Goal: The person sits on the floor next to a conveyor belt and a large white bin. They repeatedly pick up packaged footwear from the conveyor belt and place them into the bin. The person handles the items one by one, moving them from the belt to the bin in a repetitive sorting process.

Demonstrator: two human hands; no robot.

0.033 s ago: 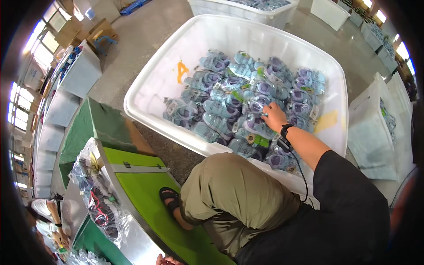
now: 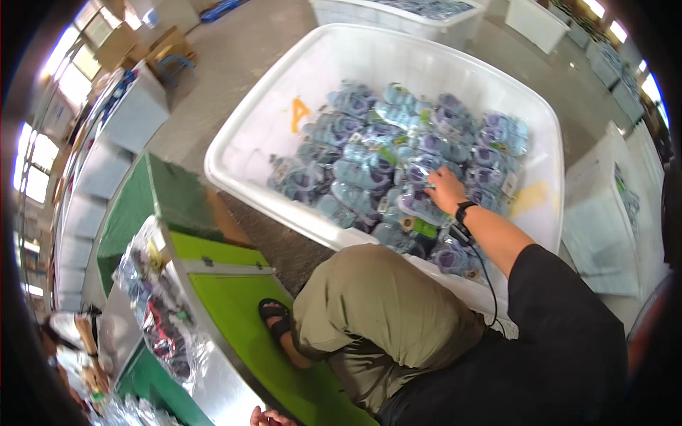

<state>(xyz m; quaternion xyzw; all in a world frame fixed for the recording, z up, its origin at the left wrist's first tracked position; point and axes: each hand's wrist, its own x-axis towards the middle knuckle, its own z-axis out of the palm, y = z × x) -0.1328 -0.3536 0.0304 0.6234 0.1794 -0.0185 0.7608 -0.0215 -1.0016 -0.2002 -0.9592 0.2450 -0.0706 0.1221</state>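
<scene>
Deep in a large white bin [image 2: 249,113], several light blue and lilac shoes in clear plastic bags lie side by side. My right hand [image 2: 446,190] reaches down among them, its fingers curled on a bagged pair of shoes [image 2: 420,203] near the middle. A dark band and a small device with a black cable are on that wrist. At the lower edge, beside the metal table edge, only some fingers of my left hand [image 2: 268,417] show. They are loosely bent and slightly apart, with no object visible in them; the rest is cut off.
On my left stand a bright green panel [image 2: 227,298], a dark green box [image 2: 167,192] and a metal table with a clear bag of items [image 2: 167,330]. Another person [image 2: 78,348] is at lower left. More white bins [image 2: 607,213] stand right and behind.
The whole view has shifted slightly, so the bin sits a little further right. My right hand stays on the same bagged shoes.
</scene>
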